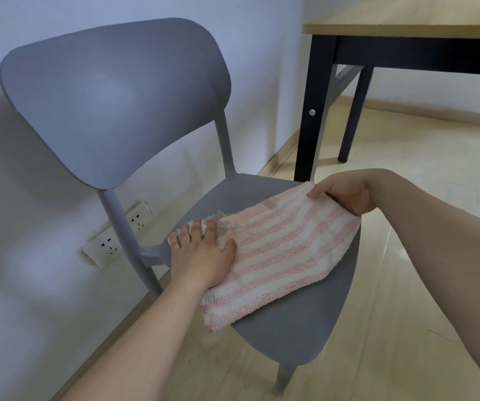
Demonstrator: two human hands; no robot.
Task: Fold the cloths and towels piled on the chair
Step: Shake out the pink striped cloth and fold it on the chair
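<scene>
Head view: grey chair (291, 322), wooden floor (406, 285).

We see the towel (279, 250) lying on the seat of the chair (296, 322), with our left hand (204, 250) resting on its left end and our right hand (343, 195) at its far right corner. The chair's back stands against the wall (16, 198), where two sockets (117, 235) sit low behind its left leg. The table (406, 27) stands to the right, beyond the chair.
</scene>
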